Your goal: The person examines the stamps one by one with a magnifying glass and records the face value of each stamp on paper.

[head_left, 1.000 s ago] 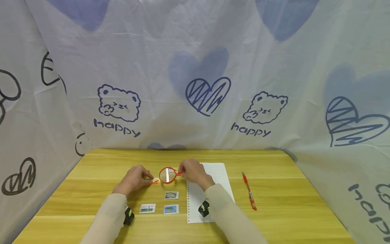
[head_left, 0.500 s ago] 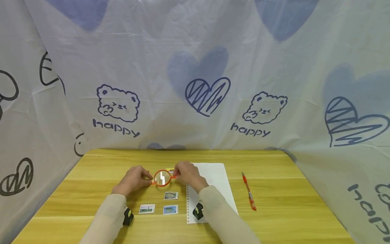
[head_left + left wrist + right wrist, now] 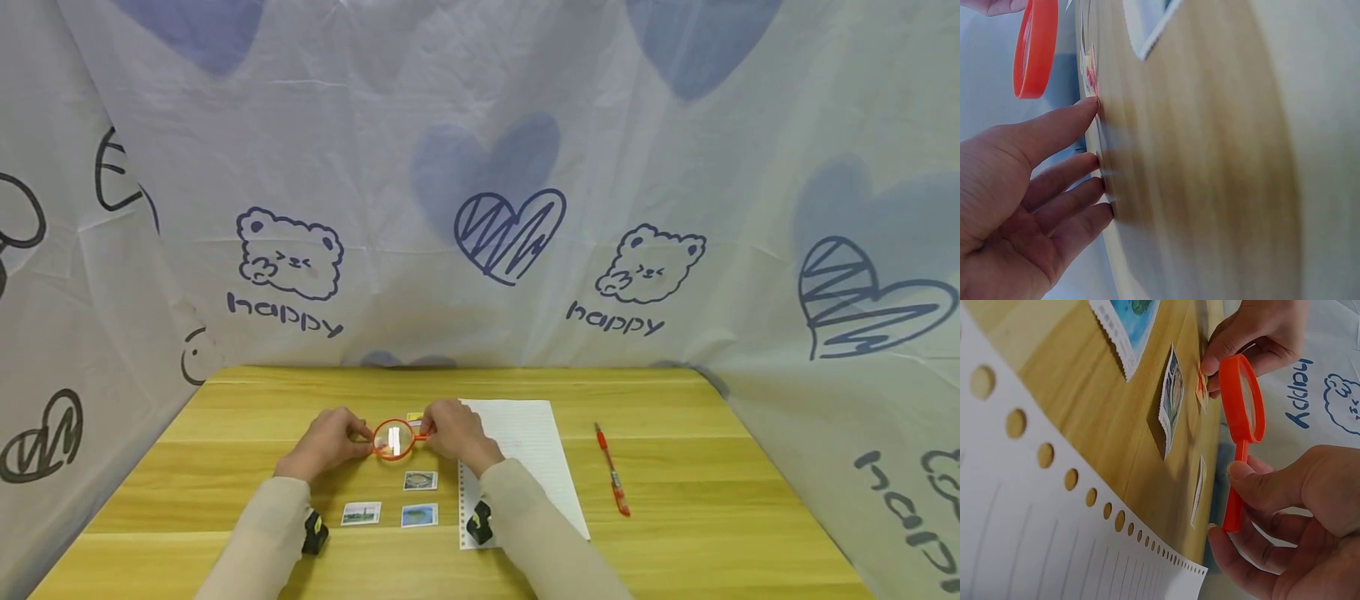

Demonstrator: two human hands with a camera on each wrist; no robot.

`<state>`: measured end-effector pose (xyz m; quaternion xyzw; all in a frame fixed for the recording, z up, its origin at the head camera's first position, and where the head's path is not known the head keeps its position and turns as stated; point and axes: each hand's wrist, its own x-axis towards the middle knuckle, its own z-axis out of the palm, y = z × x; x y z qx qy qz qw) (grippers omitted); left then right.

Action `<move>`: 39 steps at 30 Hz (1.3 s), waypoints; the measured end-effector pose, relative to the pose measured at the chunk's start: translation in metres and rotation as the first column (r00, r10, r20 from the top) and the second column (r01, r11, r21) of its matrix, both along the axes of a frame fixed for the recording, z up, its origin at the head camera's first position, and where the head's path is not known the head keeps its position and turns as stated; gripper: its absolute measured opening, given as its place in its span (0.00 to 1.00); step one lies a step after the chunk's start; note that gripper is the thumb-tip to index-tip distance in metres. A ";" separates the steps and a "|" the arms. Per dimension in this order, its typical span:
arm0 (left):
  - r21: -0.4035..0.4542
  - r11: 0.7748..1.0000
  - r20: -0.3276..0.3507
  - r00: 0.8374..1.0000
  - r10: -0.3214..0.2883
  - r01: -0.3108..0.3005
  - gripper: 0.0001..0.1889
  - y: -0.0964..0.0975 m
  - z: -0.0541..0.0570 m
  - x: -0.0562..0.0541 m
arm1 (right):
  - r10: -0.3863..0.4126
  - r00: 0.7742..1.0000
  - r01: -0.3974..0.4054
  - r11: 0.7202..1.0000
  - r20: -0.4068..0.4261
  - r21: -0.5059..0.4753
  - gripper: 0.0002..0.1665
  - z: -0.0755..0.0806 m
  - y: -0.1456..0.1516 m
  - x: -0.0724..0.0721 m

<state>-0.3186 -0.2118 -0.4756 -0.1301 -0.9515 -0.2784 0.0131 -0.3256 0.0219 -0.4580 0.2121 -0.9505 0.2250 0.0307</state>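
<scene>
My left hand [image 3: 328,442] rests at the table, its thumb and a finger pinching the edge of a small red and yellow stamp [image 3: 1201,387]. Three other fingers reach down to the wood in the left wrist view. My right hand [image 3: 453,429] grips the handle of a red magnifying glass [image 3: 1230,400] between thumb and fingers. The lens is held over the red stamp, just right of the left fingertips. A yellow-topped stamp [image 3: 415,418] lies behind the glass, partly covered by the right hand. Nearer the front lies a stamp with a dark oval picture [image 3: 421,480].
Two more stamps, a blue one [image 3: 419,515] and a green landscape one [image 3: 361,513], lie in front. A lined sheet with punched holes [image 3: 517,442] lies under the right forearm. A red pen [image 3: 612,471] is farther right. Printed cloth [image 3: 397,250] hangs behind the table.
The right hand has carried the magnifying glass left, from beside the red stamp to over it. The left hand has stayed nearly still at the stamp.
</scene>
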 end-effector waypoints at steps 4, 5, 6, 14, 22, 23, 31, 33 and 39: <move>0.002 1.000 0.001 1.000 0.004 -0.004 0.06 0.000 0.000 -0.001 | -0.008 1.000 0.008 1.000 0.010 -0.004 0.07 -0.003 -0.001 0.000; 0.001 1.000 0.002 1.000 0.005 -0.005 0.06 0.000 -0.001 -0.001 | -0.011 1.000 0.011 1.000 0.009 -0.004 0.08 -0.003 -0.002 -0.001; 0.001 1.000 0.003 1.000 0.004 -0.004 0.06 0.000 -0.001 -0.001 | -0.014 1.000 0.014 1.000 0.005 -0.003 0.08 -0.004 -0.002 -0.001; 0.003 1.000 0.013 1.000 0.002 -0.002 0.07 0.000 -0.002 0.000 | -0.018 1.000 0.018 1.000 0.000 0.000 0.07 -0.005 -0.002 0.001; -0.002 1.000 0.006 1.000 -0.005 0.005 0.06 -0.001 -0.003 0.000 | -0.021 1.000 0.021 1.000 -0.007 0.001 0.09 -0.004 -0.002 0.003; -0.003 1.000 0.004 1.000 -0.006 0.006 0.06 -0.001 -0.003 0.000 | -0.022 1.000 0.022 1.000 -0.007 0.001 0.09 -0.004 -0.002 0.003; -0.005 1.000 0.005 1.000 -0.003 0.003 0.06 0.000 -0.001 0.001 | -0.026 1.000 0.026 1.000 -0.002 0.001 0.09 -0.006 -0.002 0.002; -0.006 1.000 0.005 1.000 -0.003 0.003 0.06 0.000 -0.001 0.001 | -0.029 1.000 0.029 1.000 0.001 -0.002 0.09 -0.007 -0.002 0.002; -0.009 1.000 -0.002 1.000 -0.007 0.007 0.07 0.001 0.000 0.001 | -0.031 1.000 0.031 0.999 0.004 -0.011 0.09 -0.009 -0.002 0.001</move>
